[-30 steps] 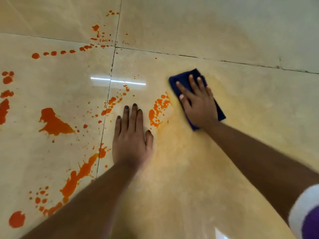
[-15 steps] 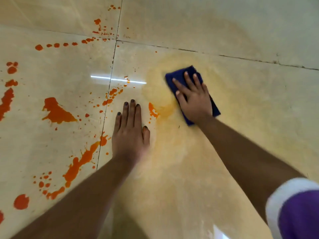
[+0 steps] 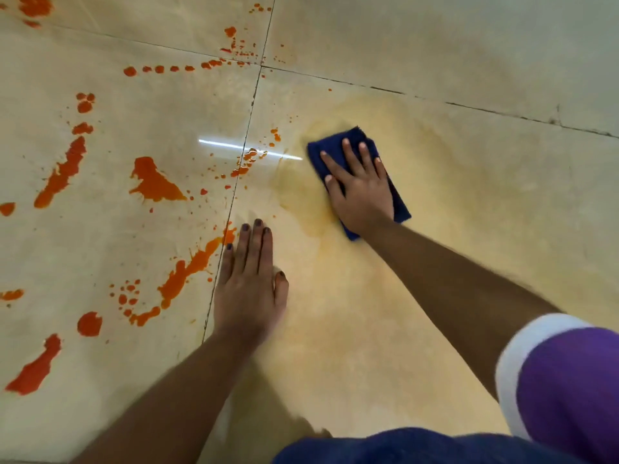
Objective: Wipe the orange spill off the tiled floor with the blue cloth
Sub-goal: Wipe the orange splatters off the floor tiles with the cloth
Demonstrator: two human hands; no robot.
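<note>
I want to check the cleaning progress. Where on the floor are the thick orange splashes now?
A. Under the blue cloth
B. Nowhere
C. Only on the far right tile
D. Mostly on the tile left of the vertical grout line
D: the thick orange splashes lie left of the vertical grout line, while the blue cloth under the right hand sits on a pale yellow smear.

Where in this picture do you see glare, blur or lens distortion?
Head view: a bright streak of glare crosses the glossy tiled floor left of the blue cloth; the purple sleeve and forearms are motion-blurred; grout lines slant and converge from the wide-angle lens; orange splashes stay sharp.
</note>
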